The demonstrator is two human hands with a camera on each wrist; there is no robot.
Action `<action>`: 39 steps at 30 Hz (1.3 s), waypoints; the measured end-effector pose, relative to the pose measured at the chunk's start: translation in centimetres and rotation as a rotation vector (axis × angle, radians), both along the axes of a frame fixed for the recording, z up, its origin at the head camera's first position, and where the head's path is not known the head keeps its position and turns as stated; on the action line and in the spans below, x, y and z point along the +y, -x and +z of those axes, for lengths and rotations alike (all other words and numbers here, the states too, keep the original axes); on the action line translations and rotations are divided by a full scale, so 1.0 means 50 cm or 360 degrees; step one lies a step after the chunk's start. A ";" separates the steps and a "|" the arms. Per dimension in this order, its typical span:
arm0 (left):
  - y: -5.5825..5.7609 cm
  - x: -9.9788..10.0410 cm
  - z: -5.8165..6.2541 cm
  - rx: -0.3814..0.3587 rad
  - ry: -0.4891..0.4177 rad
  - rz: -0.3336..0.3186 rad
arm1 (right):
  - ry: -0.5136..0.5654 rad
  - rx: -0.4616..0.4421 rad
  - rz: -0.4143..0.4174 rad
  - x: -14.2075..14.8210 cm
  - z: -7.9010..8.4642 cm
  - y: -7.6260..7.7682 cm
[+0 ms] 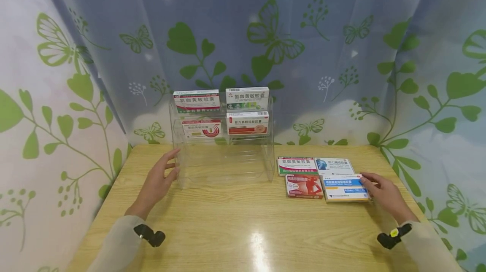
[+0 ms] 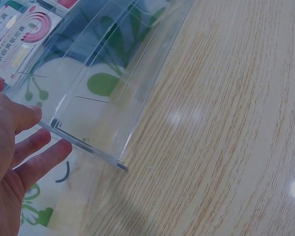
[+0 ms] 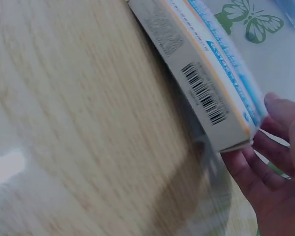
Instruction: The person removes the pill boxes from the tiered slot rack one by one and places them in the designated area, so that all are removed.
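My right hand (image 1: 385, 194) pinches the right end of a white, blue and orange medicine box (image 1: 346, 188), thumb on top and fingers underneath. The right wrist view shows the box's barcode side (image 3: 204, 93) tilted, that end raised off the table. Three other medicine boxes lie beside it: a red one (image 1: 303, 187), a green-and-pink one (image 1: 297, 166) and a white-blue one (image 1: 334, 165). My left hand (image 1: 157, 179) touches the left side of a clear tiered display stand (image 1: 224, 164), its fingers loosely extended. Several boxes, among them a red-and-white one (image 1: 202, 129), stand on its two upper tiers.
The stand and boxes are on a light wooden table (image 1: 228, 230). A blue curtain (image 1: 228, 6) with green leaves and butterflies hangs behind, and pale patterned cloth (image 1: 22, 74) encloses both sides.
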State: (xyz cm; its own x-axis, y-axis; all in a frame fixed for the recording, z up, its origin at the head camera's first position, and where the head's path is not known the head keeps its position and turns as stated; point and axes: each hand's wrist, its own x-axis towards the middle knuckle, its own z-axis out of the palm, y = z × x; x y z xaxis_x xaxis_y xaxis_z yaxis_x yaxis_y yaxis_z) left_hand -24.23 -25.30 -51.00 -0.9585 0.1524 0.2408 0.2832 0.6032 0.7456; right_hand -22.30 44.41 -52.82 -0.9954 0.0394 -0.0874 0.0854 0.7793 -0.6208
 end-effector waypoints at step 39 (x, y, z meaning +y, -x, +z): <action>-0.001 -0.001 0.003 -0.0014 -0.0048 -0.0018 | 0.0049 -0.0004 -0.0126 -0.021 -0.011 -0.003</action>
